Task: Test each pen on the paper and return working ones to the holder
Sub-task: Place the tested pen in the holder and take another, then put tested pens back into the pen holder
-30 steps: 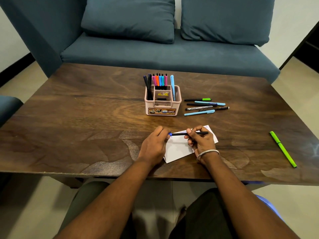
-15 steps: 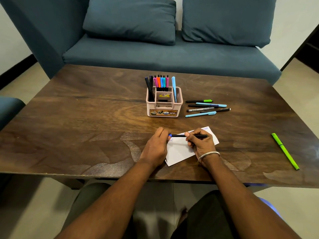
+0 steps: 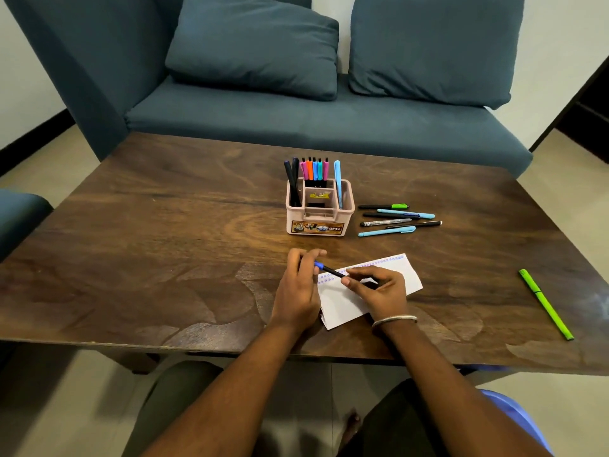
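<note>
I have the slim black pen with a blue cap [image 3: 329, 269] held across the folded white paper [image 3: 346, 301], which lies near the front edge of the dark wooden tabletop [image 3: 164, 258]. My right hand [image 3: 379, 290] has its fingers curled around the barrel, and my left hand [image 3: 300, 285] pinches the blue end between fingertips. By my reading I am working the cap, either pulling it off to test the pen or pushing it back on; I cannot tell which.

To do it well I should pull or push straight along the barrel, not bend it, and keep the right wrist resting on the paper so the sheet does not slide. If the cap comes off, it should stay in my left fingers so it does not roll away.

The pink plastic pen holder [image 3: 319, 222] stands towards the middle of the tabletop, already full of upright coloured pens. Just to its right lies a cluster of loose pens [image 3: 398, 219], and a bright green pen [image 3: 545, 303] lies well apart near the right edge.

Most of the pen's barrel is hidden inside my right hand, so its tip cannot be seen. The blue marks along the paper's far edge are too small to read. The holder's compartments are hard to separate from here.
</note>
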